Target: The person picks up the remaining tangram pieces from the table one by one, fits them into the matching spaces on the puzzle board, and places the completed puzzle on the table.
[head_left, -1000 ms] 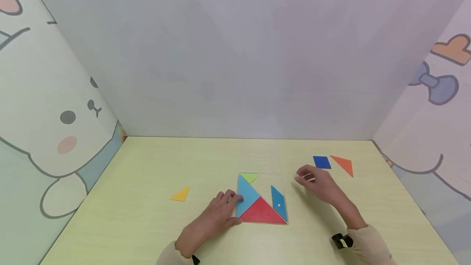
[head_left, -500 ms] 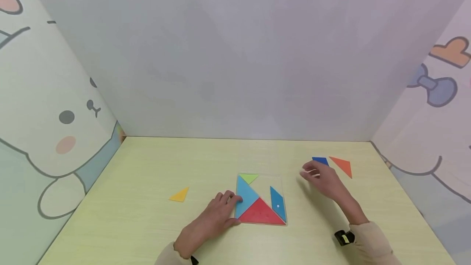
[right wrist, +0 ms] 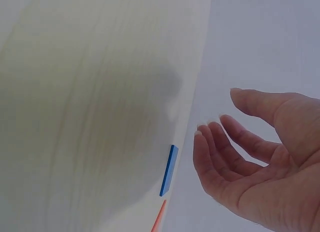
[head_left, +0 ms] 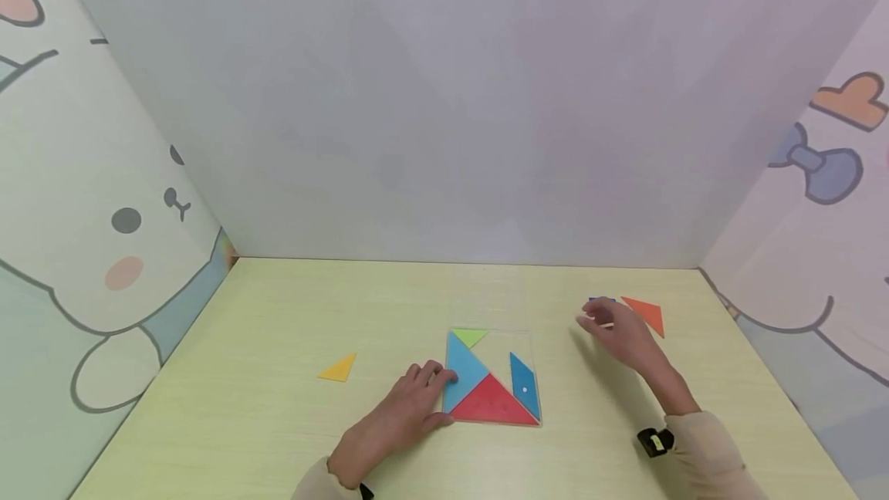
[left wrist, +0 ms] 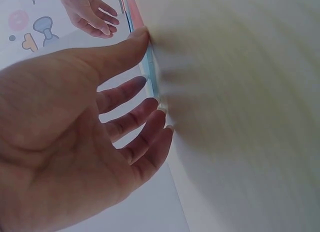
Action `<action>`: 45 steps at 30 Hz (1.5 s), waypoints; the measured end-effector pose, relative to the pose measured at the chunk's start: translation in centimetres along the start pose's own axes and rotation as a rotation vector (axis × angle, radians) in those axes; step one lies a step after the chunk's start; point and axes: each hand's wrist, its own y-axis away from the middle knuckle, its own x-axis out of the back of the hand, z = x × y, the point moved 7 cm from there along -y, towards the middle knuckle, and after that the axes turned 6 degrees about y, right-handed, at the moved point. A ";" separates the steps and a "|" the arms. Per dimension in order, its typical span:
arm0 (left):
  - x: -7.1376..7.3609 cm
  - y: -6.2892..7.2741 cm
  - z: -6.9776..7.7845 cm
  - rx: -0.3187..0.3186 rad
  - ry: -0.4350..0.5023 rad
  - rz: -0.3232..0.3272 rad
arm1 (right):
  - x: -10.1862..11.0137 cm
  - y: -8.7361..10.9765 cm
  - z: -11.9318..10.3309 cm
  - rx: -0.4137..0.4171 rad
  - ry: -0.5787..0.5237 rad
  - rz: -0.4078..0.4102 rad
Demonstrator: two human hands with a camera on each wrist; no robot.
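Observation:
My left hand (head_left: pixel 411 401) rests at the left edge of a square clear tray (head_left: pixel 495 422), its fingertips on the light blue triangle (head_left: pixel 464 367). In the left wrist view the fingers (left wrist: pixel 135 119) are loosely bent and touch the tray's side. The tray also bears a red triangle (head_left: pixel 495 401), a blue parallelogram (head_left: pixel 524 383) and a small green triangle (head_left: pixel 469 336). Above the table at the right hovers my right hand (head_left: pixel 621 336), holding nothing, thumb apart from the loosely curved fingers. It mostly hides a dark blue square (right wrist: pixel 169 171) in the head view.
An orange triangle (head_left: pixel 647 315) lies just right of the blue square. Left of my left hand lies a yellow triangle (head_left: pixel 339 368). A grey wall (head_left: pixel 444 137) rises behind the table (head_left: pixel 278 315), with cartoon-printed side walls at both ends.
My right hand has moved right and slightly farther away, over the dark blue square, covering most of it. The left hand and the tray pieces stay in place.

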 end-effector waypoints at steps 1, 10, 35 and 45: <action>0.0 0.0 0.0 0.000 0.000 -0.001 | 0.0 0.0 0.1 -0.001 0.001 0.002; -0.2 0.0 -0.1 -0.003 0.008 -0.006 | 0.2 -0.4 1.3 -0.020 0.007 -0.008; -0.3 0.0 -0.1 -0.013 -0.008 0.003 | 1.1 -1.3 4.6 -0.105 0.032 -0.015; -0.2 0.0 -0.1 -0.014 -0.001 0.008 | 1.3 -1.5 5.3 -0.143 0.028 -0.026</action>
